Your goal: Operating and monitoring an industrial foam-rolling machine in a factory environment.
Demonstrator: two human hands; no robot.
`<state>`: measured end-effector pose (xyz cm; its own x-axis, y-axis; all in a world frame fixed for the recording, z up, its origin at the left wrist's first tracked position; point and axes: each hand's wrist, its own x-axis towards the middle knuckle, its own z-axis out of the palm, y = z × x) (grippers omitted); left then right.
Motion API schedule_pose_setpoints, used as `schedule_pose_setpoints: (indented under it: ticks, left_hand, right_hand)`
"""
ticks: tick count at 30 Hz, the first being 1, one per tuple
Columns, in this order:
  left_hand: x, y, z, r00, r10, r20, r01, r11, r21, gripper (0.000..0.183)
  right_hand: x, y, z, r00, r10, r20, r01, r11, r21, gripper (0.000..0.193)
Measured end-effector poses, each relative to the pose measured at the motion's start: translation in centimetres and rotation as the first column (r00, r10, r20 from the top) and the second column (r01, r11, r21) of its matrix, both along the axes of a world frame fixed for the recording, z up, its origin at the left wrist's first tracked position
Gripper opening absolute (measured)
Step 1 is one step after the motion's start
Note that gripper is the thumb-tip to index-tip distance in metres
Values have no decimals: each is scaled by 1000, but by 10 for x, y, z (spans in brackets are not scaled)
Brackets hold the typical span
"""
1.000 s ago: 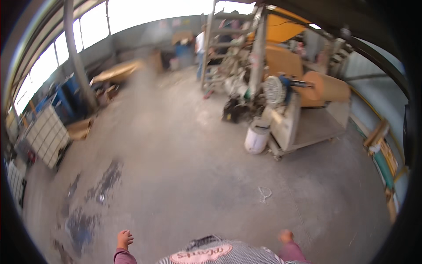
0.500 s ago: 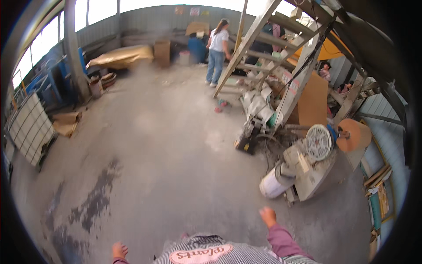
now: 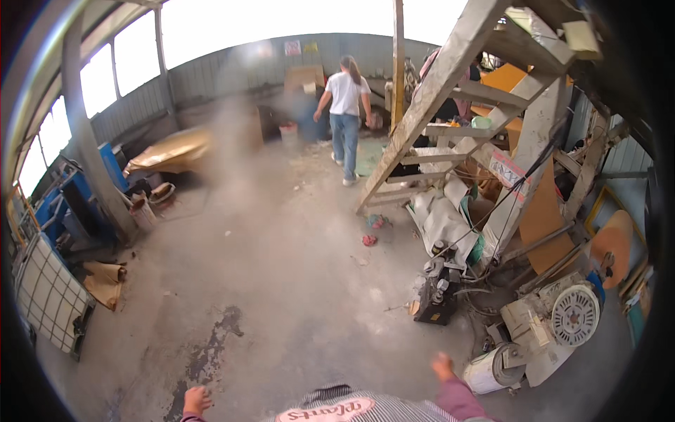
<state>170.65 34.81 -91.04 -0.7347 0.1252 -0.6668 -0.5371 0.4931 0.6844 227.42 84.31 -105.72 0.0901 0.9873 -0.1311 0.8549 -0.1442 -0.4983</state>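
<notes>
At the lower left, my left hand hangs over the concrete floor with its fingers curled in and nothing visible in them. My right hand is at the lower right, near a white cylindrical drum but apart from it. Motion smears its fingers, and no held thing shows. Between the hands is the striped apron on my body. Neither hand touches anything in view.
Wooden stairs rise on the right, with sacks under them. A black machine part and a motor with a round grille lie nearby. Ahead, a person walks away. A caged white tank stands left.
My view has shifted forward and to the left, so the stairs and machinery look nearer. The person ahead has turned and stepped away. Both my hands stay low and apart.
</notes>
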Motion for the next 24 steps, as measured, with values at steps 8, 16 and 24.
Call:
schedule_pose_setpoints:
  ticks: [8, 16, 24]
  left_hand:
    - [-139, 67, -18, 819, 572, 39, -565, 816, -119, 49]
    - [-362, 567, -17, 970, -242, -17, 238, 939, 248, 6]
    - [-529, 915, 12, 508, -598, -620, 703, 704, -103, 24]
  right_hand:
    - [-353, 283, 194, 698, 442, -563, -447, 884, 139, 26]
    - [-369, 384, 167, 739, -22, -673, -124, 978, -168, 32]
    - [-475, 543, 117, 822, -186, -538, 81, 974, -212, 27]
